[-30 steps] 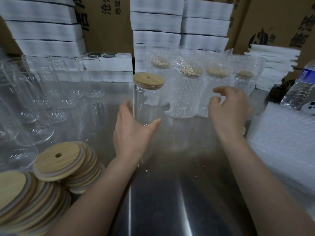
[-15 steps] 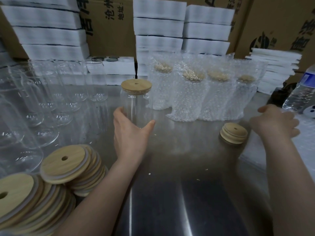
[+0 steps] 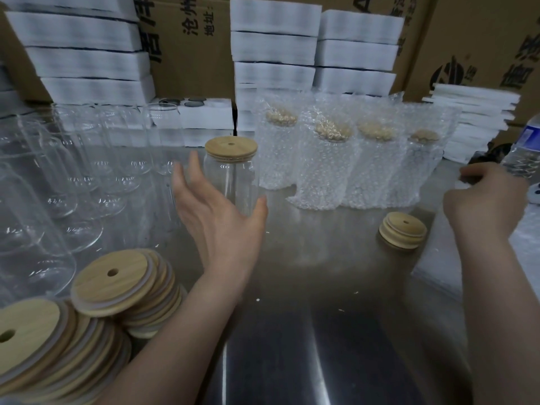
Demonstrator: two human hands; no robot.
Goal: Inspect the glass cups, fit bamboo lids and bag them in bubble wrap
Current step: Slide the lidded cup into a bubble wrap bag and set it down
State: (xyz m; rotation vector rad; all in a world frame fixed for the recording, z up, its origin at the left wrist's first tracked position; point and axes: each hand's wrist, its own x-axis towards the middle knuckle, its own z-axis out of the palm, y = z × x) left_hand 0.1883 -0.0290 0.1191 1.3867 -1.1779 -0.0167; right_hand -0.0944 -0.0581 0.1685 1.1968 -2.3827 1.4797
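With the lid (image 3: 231,147) seated, the cup (image 3: 229,182) stands upright on the tabletop (image 3: 321,287) beside the spread left hand (image 3: 219,220); the right hand (image 3: 485,200) curls over the bubble wrap (image 3: 526,252), grip indiscernible, so bagging follows: take one bag, sleeve the cup

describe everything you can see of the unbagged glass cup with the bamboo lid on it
The lidded glass cup is a clear, empty cylinder, narrowing slightly under the rim, standing upright on the steel table. A round bamboo lid with a small hole sits level on its mouth. It stands just left of the row of bubble-wrapped cups. The open left hand cups around its lower part, fingers spread; contact cannot be told.
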